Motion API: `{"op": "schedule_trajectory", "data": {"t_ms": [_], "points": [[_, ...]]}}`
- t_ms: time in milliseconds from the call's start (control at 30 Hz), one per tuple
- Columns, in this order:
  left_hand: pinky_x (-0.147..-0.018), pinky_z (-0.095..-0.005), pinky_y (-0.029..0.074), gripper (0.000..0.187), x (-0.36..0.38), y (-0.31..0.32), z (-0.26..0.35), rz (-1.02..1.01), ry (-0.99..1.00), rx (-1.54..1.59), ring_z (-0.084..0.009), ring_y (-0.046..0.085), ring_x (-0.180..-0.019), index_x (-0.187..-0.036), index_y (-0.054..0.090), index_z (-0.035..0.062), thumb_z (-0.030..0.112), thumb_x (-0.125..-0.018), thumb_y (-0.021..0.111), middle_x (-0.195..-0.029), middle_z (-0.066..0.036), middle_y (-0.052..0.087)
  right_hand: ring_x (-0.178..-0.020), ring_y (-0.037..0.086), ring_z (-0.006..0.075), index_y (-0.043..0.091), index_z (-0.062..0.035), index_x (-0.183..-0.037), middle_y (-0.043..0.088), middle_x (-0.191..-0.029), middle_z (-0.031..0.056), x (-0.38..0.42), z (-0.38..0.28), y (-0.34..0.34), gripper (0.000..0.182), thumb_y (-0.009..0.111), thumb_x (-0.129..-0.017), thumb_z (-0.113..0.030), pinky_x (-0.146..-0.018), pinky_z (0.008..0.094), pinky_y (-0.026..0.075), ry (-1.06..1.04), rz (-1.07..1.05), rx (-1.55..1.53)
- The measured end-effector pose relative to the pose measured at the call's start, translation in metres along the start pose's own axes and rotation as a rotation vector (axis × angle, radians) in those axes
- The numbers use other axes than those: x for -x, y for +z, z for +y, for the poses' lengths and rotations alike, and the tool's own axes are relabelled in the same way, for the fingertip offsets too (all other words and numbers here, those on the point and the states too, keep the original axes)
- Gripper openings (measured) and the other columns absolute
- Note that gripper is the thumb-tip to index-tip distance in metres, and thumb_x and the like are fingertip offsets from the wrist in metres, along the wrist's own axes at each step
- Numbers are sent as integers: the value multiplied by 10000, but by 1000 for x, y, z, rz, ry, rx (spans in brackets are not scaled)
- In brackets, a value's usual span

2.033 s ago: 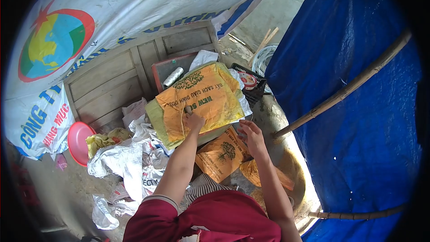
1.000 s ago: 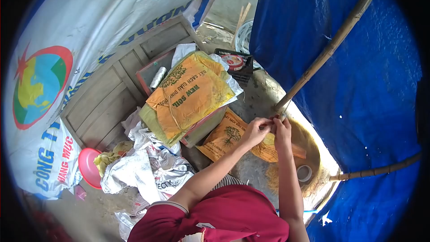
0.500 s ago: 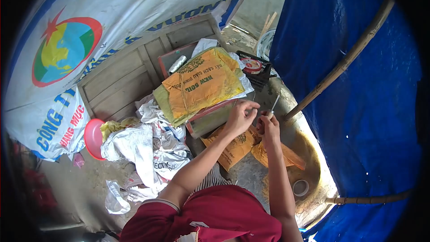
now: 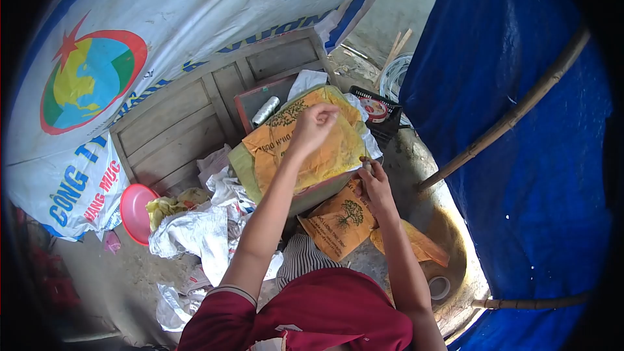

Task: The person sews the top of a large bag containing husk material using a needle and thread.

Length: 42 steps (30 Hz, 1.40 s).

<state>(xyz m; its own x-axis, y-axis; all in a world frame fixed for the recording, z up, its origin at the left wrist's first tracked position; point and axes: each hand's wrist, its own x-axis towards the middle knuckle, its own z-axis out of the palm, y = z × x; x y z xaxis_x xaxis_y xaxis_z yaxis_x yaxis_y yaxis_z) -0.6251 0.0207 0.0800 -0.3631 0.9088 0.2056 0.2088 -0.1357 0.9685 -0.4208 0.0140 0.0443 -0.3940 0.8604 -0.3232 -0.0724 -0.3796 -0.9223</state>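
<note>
My left hand [image 4: 316, 127] is raised over a stack of orange and yellow bags [image 4: 286, 175], fingers curled into a pinch. Whatever it pinches, if anything, is too small to make out. Lower and to the right, my right hand [image 4: 377, 185] is closed round the handle of an awl-like tool [image 4: 366, 164], its thin shaft pointing up. Another orange bag [image 4: 341, 221] with a tree print lies below my right hand, near its fingers. Beside the stack's upper left edge lies a silvery spool of thread [image 4: 265, 110].
A pink basin [image 4: 138, 214] and crumpled white sacks [image 4: 195, 237] are on the left. At the back right stands a black basket [image 4: 383, 120]. A wooden pole [image 4: 507, 120] slants before the blue tarp [image 4: 539, 188]. A tape roll [image 4: 439, 287] lies at lower right.
My left hand has moved up and left, away from my right hand, over the bag stack. My right hand has shifted slightly left and down, still holding the tool. The view has shifted a little.
</note>
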Motion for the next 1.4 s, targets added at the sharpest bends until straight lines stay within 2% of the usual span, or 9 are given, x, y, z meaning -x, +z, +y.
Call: {"op": "schedule_trajectory", "data": {"t_ms": [200, 367, 600, 867, 967, 1167, 1267, 1333, 1400], "points": [[-794, -320, 501, 231, -103, -82, -143, 119, -81, -197, -234, 649, -906, -975, 660, 36, 194, -811, 619, -979, -120, 674, -524, 514, 113, 446, -43, -1180, 576, -822, 85, -72, -17, 69, 311, 509, -890, -138, -478, 247, 434, 28, -108, 61], [-895, -409, 453, 291, -129, -126, -224, 159, -458, -721, -313, 543, -1069, -1015, 659, 85, 219, -758, 640, -1132, -156, 583, -541, 519, 102, 441, -12, -1177, 577, -828, 83, -113, -17, 96, 317, 506, -898, -148, -502, 244, 450, 48, -120, 153], [-1005, -482, 338, 422, -134, -150, -290, 108, -707, -810, -358, 289, -1284, -1116, 596, 11, 221, -753, 644, -1375, -162, 323, -584, 537, 100, 461, -27, -1194, 583, -840, 81, -150, -22, 106, 319, 502, -907, -160, -551, 262, 478, 116, -100, 242], [-1057, -504, 250, 425, -145, -164, -344, -18, -937, -724, -375, 169, -1351, -1153, 601, 52, 286, -799, 601, -1484, -161, 165, -595, 537, 110, 458, -16, -1193, 583, -845, 84, -169, -28, 102, 321, 497, -913, -171, -572, 269, 476, 136, -79, 274], [-1053, -509, 254, 419, -141, -163, -347, 3, -907, -697, -375, 176, -1349, -1132, 612, 41, 298, -802, 596, -1470, -159, 192, -602, 533, 117, 458, -13, -1194, 584, -847, 92, -168, -27, 93, 321, 495, -915, -167, -581, 272, 471, 148, -52, 272], [-1003, -434, 333, 278, -139, -156, -391, 177, -821, -734, -370, 384, -1190, -1019, 686, 136, 253, -776, 618, -1316, -156, 376, -603, 540, 116, 466, -12, -1190, 593, -851, 86, -158, -28, 73, 320, 506, -909, -158, -563, 263, 466, 149, 6, 277], [-974, -433, 343, 165, -133, -149, -393, 155, -567, -866, -353, 429, -1119, -890, 726, 144, 166, -746, 650, -1228, -161, 439, -609, 544, 114, 469, -11, -1184, 594, -853, 78, -155, -25, 69, 314, 502, -911, -163, -554, 261, 467, 138, 16, 285], [-949, -430, 348, 123, -135, -140, -370, 403, -526, -737, -329, 453, -1062, -794, 740, 160, 97, -712, 673, -1138, -162, 485, -610, 545, 113, 472, -11, -1180, 595, -853, 76, -151, -26, 70, 309, 499, -912, -163, -552, 260, 467, 127, 26, 271], [-956, -421, 343, 139, -143, -140, -351, 434, -535, -708, -322, 453, -1064, -804, 740, 169, 94, -701, 686, -1116, -161, 494, -598, 537, 106, 480, -11, -1169, 589, -840, 76, -143, -29, 74, 307, 508, -907, -169, -553, 259, 467, 122, 24, 275]]}}
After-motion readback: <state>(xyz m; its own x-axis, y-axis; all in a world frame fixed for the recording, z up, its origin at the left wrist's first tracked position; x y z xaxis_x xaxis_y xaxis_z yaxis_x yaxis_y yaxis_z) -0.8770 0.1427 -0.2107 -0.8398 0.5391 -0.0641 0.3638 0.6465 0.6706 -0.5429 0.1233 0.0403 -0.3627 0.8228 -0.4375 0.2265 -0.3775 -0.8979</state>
